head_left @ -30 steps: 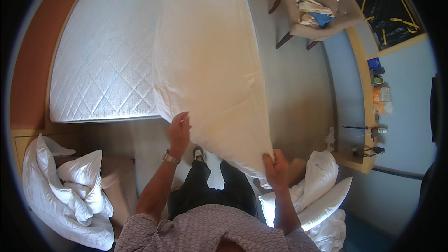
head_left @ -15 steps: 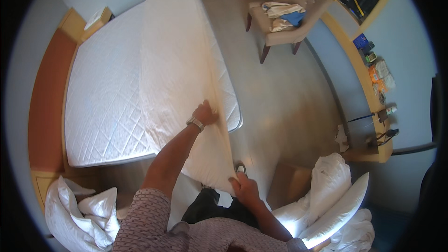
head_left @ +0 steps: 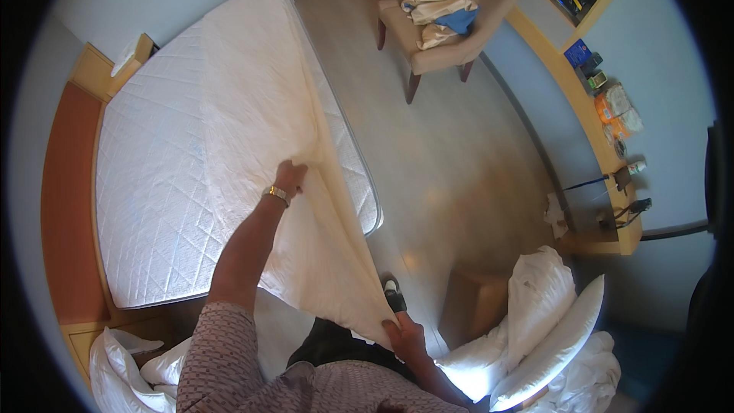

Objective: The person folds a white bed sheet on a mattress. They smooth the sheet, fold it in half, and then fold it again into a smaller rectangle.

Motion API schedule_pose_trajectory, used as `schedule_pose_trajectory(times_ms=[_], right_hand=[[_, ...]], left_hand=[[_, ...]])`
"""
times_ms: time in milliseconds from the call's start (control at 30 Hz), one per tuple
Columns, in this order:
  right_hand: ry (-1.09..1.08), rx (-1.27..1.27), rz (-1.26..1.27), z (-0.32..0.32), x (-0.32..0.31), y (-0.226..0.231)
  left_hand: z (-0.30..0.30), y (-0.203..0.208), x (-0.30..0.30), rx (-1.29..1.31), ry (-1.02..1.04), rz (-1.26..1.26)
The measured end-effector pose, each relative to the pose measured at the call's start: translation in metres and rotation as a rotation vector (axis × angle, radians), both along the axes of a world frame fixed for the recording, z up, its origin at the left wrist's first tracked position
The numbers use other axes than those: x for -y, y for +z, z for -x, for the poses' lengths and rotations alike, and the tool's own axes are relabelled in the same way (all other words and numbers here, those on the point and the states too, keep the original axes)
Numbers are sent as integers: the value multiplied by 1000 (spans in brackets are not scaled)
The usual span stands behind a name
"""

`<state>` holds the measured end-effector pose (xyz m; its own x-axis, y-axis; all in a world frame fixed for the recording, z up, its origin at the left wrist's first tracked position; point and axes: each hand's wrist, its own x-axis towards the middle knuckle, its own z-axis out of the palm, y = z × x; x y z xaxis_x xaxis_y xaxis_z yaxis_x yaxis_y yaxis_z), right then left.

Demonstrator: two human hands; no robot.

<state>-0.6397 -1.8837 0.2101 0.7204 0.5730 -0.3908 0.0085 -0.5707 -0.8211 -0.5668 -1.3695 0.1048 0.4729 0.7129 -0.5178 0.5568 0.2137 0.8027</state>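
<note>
Head view shows the cream sheet (head_left: pixel 252 107) laid lengthwise over the mattress (head_left: pixel 145 206), with 2 parts, left and right, still uncovered, its near end clamped in the right hand's (head_left: pixel 407 339) fingers, while the left hand's (head_left: pixel 290 177) curl midway, grip impossible to tell.

**Softly Lit, Dark-Rimmed**

Spreads gently across the pale sheet (head_left: pixel 252 99), glares near white off lower-right pillows (head_left: pixel 547 352), dims to brownish shadow on the floor (head_left: pixel 459 168). Bends the headboard (head_left: pixel 70 199) into a curve; blackens at the corners.
</note>
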Motion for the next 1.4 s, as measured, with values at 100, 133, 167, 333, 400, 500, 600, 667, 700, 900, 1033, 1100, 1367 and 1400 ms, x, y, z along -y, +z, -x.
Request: schedule_pose_trajectory(times_ms=[100,133,167,333,400,500,600,667,700,900,1033,1100,1367,1400], right_hand=[[-132,-123,5,9,-13,-1],[-190,-171,-17,12,-19,-1],[-253,-232,-37,14,-24,-2],[-296,-237,98,17,-35,-5],[-338,-306,176,13,-30,-9],[-384,-405,89,7,-15,-13],[-438,-486,-32,-5,-6,-13],[-435,-527,-38,-18,-3,-7],[-399,-513,-82,-25,-3,0],[-167,-573,-208,-65,-29,63],[9,-526,-150,-64,-76,112],[84,-469,-343,-62,-100,138],[217,-348,-495,-7,-169,206],[230,-293,-472,1,-174,214]], left_hand=[[-48,16,-11,92,5,-204],[-67,17,-6,135,25,-352],[-84,18,0,185,61,-512],[-114,12,33,-43,-223,-189],[-103,5,37,-29,-260,-62],[-62,-11,38,316,-123,-67],[27,-34,41,340,149,-226],[104,-49,57,240,338,-365],[148,-55,72,201,386,-413],[314,-78,236,-99,539,-397],[335,-77,329,-163,547,-354],[338,-70,358,-57,579,-261],[386,-62,403,-30,651,-264],[395,-64,408,12,670,-303]])
